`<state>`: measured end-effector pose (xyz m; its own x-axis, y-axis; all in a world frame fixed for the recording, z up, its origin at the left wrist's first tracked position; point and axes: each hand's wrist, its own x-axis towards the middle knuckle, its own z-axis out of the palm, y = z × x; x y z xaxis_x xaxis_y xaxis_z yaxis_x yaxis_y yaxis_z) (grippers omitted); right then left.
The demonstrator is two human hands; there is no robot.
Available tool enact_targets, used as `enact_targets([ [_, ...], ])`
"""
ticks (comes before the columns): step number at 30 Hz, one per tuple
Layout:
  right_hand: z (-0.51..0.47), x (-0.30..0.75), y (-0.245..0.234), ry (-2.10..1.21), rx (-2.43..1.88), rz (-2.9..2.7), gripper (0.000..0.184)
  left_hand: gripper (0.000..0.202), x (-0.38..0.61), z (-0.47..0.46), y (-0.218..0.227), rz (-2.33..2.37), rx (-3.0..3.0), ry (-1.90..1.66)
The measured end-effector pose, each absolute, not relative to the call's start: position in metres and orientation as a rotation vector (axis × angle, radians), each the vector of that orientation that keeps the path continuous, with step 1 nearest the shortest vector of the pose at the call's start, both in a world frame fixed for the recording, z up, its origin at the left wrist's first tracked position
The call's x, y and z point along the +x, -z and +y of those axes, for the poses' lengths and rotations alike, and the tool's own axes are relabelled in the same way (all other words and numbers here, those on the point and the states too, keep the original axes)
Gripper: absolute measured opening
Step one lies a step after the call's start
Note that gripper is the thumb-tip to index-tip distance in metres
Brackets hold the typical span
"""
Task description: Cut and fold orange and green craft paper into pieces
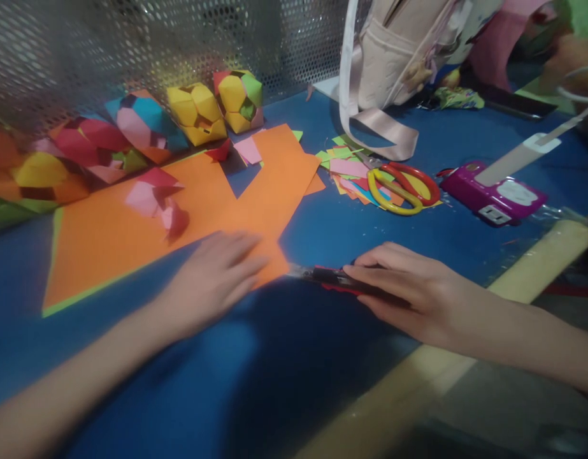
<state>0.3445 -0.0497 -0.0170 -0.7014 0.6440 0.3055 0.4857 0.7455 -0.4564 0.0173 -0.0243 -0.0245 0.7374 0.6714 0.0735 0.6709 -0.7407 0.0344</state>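
My left hand point(212, 280) lies on a piece of orange paper point(262, 220), fingers stretched out and a little blurred. In my right hand point(418, 287) is a black and red utility knife point(329, 278), held low over the blue table. Its blade points left and meets, or nearly meets, the near corner of that orange paper; I cannot tell whether it touches. Left of it is a larger orange sheet point(100, 233) with a green one showing under its edges. Folded pink and red paper pieces point(155, 197) rest on the larger sheet.
Several folded paper balls point(195, 111) line a perforated metal panel point(179, 38). Red and yellow scissors point(403, 188) lie on paper scraps point(348, 167). At right are a purple device point(494, 191) and a pale bag point(394, 57). A yellowish strip point(537, 261) edges the table.
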Motion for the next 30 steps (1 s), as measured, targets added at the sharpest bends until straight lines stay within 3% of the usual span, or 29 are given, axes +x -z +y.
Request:
enact_targets([
  [30, -0.064, 0.33, 0.015, -0.403, -0.86, -2.548, 0.022, 0.039, 0.009, -0.011, 0.021, 1.076, 2.841, -0.228],
])
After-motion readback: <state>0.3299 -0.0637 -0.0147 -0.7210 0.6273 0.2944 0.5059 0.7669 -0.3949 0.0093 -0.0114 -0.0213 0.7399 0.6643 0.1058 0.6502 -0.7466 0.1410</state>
